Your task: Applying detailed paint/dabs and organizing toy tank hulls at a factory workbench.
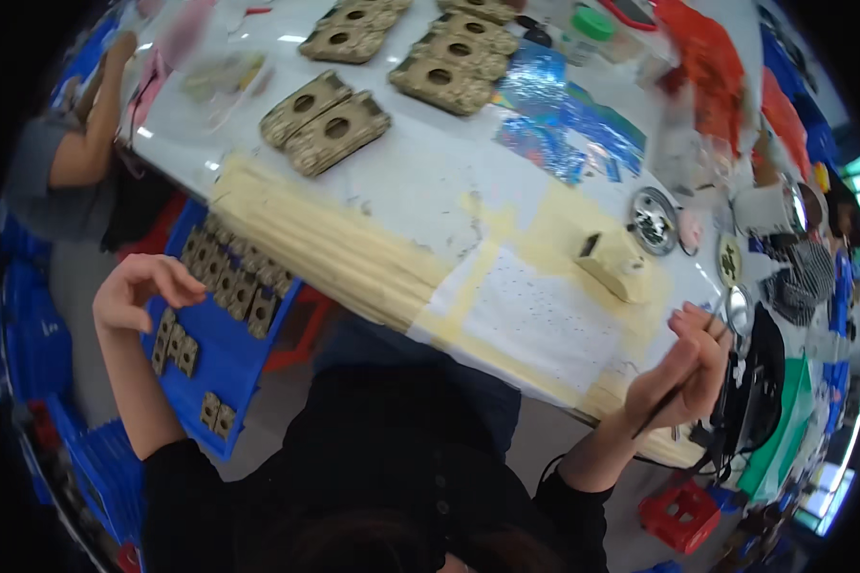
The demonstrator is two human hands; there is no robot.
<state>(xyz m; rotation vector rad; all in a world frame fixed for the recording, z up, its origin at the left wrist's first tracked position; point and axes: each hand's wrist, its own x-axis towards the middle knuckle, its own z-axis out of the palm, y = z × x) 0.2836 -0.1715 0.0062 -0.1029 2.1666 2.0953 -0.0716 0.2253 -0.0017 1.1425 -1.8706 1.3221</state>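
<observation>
My left hand [145, 289] hangs over a blue tray [222, 355] at the left, its fingers bent and apart with nothing in them. Rows of small camouflage-patterned pieces [225, 277] with round holes lie in that tray. At the right edge of the table, my right hand [680, 374] is closed round a thin dark stick [657, 413], which looks like a brush handle; its tip is too small to make out. Close to those fingers is a small shiny round dish [739, 310]. A cream-coloured block [618, 267] sits on the table, beyond a speckled white sheet [526, 310].
Larger camouflage-patterned pieces [339, 132] with round holes lie at the far side. Shiny blue film [564, 115], a green-lidded jar [592, 27] and a metal dish [653, 220] are farther right. Yellowish tape [325, 244] covers the near table edge. Another person's arm [91, 143] shows at far left.
</observation>
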